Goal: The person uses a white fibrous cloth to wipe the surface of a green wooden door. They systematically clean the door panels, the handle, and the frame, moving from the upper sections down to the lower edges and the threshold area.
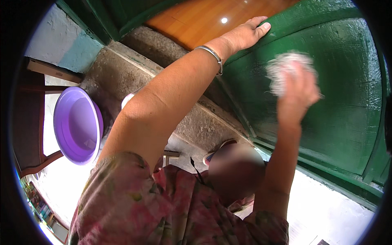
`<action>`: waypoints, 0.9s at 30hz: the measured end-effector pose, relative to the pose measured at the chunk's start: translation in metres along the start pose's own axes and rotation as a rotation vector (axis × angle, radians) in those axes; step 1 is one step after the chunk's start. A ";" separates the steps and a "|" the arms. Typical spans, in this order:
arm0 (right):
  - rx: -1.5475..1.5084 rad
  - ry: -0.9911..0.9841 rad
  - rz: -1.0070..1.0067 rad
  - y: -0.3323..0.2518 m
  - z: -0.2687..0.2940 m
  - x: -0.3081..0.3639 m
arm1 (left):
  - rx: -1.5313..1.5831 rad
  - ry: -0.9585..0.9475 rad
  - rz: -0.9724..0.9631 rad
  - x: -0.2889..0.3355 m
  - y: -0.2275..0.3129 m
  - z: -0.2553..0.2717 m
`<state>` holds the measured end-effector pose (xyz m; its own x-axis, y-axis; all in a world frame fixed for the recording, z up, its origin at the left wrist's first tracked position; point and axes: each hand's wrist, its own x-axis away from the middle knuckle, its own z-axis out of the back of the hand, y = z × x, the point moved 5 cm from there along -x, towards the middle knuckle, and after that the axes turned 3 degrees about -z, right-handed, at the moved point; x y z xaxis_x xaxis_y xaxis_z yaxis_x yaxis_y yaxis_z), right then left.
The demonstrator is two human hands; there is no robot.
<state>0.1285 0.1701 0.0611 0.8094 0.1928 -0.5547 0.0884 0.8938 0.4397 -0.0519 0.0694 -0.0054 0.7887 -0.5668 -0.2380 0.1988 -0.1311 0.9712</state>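
A green painted door (343, 102) with a glossy, wet-looking panel fills the right side. My left hand (251, 33) holds its edge near the top of the picture, thumb on the near side and fingers curled over; a silver bangle circles that wrist. Against the panel, my right hand (300, 92) presses a white, stringy-looking cleaning rag (281, 67). Motion smears both the rag and those fingers. My left arm stretches across the middle and hides part of the doorway behind it.
At left stands a purple basin (77, 126) holding what looks like water, beside a dark wooden chair (30, 122). A worn stone threshold (126, 67) runs below the doorway, with shiny orange-brown flooring (192, 20) beyond. A shoe (208, 158) shows at lower middle.
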 end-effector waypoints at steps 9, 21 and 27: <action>-0.078 0.175 0.089 0.002 0.021 -0.032 | 0.001 -0.009 -0.065 -0.005 -0.003 0.001; -0.208 -0.396 0.315 -0.108 -0.138 0.028 | -0.039 -0.021 -0.091 0.001 0.011 0.003; -0.032 -0.369 0.361 -0.151 -0.201 0.077 | -0.087 -0.024 -0.083 0.005 0.012 0.006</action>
<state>0.0609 0.1320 -0.1903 0.9365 0.3406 -0.0828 -0.2474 0.8095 0.5324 -0.0494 0.0600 0.0051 0.7534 -0.5767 -0.3158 0.3131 -0.1076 0.9436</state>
